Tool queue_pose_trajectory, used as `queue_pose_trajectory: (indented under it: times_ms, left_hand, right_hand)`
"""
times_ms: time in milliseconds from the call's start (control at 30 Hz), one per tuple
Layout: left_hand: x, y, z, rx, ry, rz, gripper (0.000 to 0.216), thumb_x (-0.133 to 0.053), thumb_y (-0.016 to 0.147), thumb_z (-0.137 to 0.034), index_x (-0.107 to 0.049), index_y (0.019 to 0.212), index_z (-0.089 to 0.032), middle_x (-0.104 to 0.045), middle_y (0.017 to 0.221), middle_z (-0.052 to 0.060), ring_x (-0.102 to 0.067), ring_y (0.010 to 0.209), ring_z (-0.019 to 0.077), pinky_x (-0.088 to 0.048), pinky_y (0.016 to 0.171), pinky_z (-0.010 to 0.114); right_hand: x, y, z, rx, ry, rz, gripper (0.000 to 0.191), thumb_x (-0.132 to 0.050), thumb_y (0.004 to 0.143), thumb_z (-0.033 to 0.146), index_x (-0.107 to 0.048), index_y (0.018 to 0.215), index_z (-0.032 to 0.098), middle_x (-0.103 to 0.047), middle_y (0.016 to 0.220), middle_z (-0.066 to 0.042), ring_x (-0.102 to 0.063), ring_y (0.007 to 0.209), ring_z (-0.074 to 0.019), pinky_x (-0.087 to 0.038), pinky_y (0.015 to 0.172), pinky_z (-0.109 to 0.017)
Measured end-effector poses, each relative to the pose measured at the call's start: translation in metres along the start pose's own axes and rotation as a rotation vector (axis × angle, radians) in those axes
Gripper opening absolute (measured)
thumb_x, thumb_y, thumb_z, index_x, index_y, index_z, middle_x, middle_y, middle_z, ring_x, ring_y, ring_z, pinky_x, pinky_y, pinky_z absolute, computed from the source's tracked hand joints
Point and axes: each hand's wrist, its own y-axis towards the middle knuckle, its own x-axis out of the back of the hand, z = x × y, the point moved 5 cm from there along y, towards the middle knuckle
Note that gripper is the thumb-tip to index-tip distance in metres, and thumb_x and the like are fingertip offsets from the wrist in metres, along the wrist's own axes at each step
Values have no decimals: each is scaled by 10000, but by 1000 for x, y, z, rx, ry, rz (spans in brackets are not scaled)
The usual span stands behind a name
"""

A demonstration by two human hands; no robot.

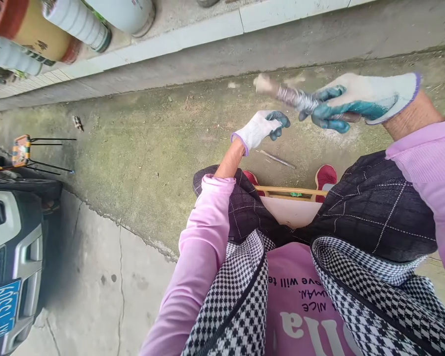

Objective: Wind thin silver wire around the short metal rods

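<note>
My right hand [356,101], in a white knit glove with a blue-green coated palm and purple cuff, is closed around a stick wound with silvery wire [300,99]. The stick's pale far end points left and is smeared by motion. My left hand [267,124], gloved the same way, hangs lower and to the left, apart from the stick. Its fingers are curled together; whatever they may hold is too small to make out. Below them on the ground lies a thin grey rod [277,159].
I sit on a low seat with a wooden frame [285,190], red shoes [325,178] below. A tiled ledge [207,39] with potted plants [77,22] runs along the far side. At left stand a small woven chair [21,151] and a parked car [13,247].
</note>
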Motion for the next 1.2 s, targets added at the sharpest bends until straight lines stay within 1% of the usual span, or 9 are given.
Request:
queue_pose_trajectory:
  times_ms: [133,233,367,467,567,733,933,1067,1200]
  left_hand:
    - [9,-5,-4,34,125,-109,167,-805,989,-96,-801,867,-209,-715,708,-14,-619,724,134,-529,752,324]
    - [6,-12,-9,77,137,-133,151,-867,974,-126,-787,877,-211,-649,657,-40,-599,701,137,-558,781,341]
    - [-6,-17,-11,122,105,-61,190,-854,1043,-131,-807,893,-238,-656,624,-28,-591,737,158,-583,865,402]
    - [-10,-13,-7,112,39,-4,111,-884,1055,-189,-857,970,-256,-730,660,-1,-645,760,186,-611,884,424]
    - [-9,-4,-4,48,-52,7,43,-895,1030,-265,-899,991,-245,-843,780,58,-737,787,213,-650,885,437]
    - [2,8,8,10,14,-64,229,-1033,862,-421,-947,1003,-263,-940,959,161,-904,1041,340,-704,907,442]
    - [12,6,11,-97,114,-63,114,-863,908,-263,-872,797,-283,-899,922,81,-776,875,245,-679,921,421]
    - [7,0,10,19,136,-109,169,-888,891,-181,-829,747,-247,-811,785,76,-789,847,269,-662,897,474]
    - [-3,-4,4,69,65,-91,59,-936,886,-235,-878,874,-240,-795,733,86,-815,842,291,-675,866,467]
  right_hand:
    - [-12,2,-29,-246,-330,243,210,-915,1114,354,-814,1004,207,-683,743,43,-554,575,-118,-460,586,-277]
    - [-11,13,-41,-410,-640,154,215,-851,1165,329,-827,995,200,-612,676,36,-542,588,-155,-477,637,-337]
    - [4,29,-28,-436,-1008,-58,247,-816,1186,385,-884,1093,167,-780,844,-108,-710,794,-281,-572,847,-476]
    - [17,29,-7,-373,-924,-275,289,-835,1205,430,-894,1245,150,-824,1013,-146,-746,943,-308,-618,957,-495]
    - [20,19,4,-240,-423,-403,214,-899,1181,315,-876,1329,162,-776,993,-65,-650,813,-193,-589,805,-359]
    - [10,6,4,22,64,-188,32,-869,1141,188,-841,1142,173,-706,845,10,-561,651,-113,-472,604,-272]
    - [-11,11,-36,-269,-373,209,156,-895,1157,319,-873,1075,187,-675,756,36,-561,617,-135,-484,632,-302]
    - [-2,26,-50,-469,-731,32,190,-880,1163,325,-900,1078,156,-683,735,-22,-651,687,-214,-554,764,-416]
    - [16,37,-25,-392,-945,-181,282,-878,1148,412,-916,1205,139,-872,1059,-212,-836,1105,-427,-646,1062,-597]
